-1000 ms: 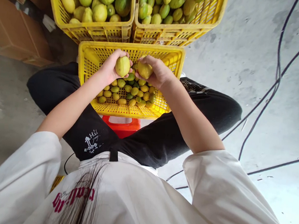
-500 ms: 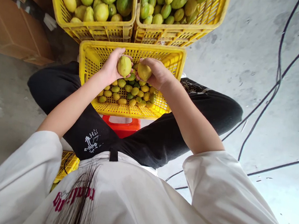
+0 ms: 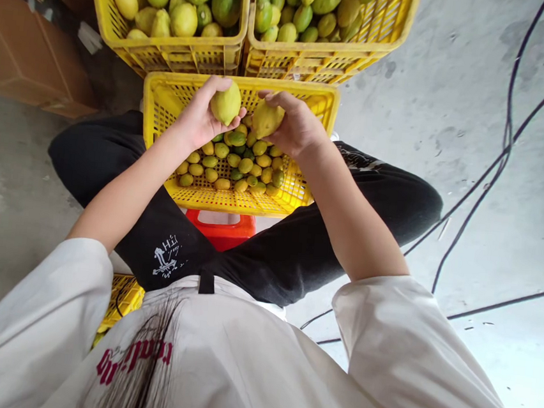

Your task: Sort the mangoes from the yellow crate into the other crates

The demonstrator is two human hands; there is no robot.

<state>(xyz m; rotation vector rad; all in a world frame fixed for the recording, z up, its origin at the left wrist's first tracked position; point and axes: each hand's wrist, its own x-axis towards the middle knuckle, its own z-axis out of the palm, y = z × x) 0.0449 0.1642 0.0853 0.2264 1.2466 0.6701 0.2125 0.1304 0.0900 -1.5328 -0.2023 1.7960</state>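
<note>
Held lemons (image 3: 226, 105) shifted toward crate's far rim (image 3: 251, 83) | left fingers (image 3: 219, 84) grip one | right fingers (image 3: 284, 100) another

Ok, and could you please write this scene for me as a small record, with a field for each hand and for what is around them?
Left hand: holds a yellow-green fruit
Right hand: holds another fruit
Hands' place: apart, over a yellow crate
In this crate: loose green and yellow fruits
Beyond it: two more yellow crates, side by side, both with fruit
Left side: brown boxes
Right side: black cables on grey floor
</note>
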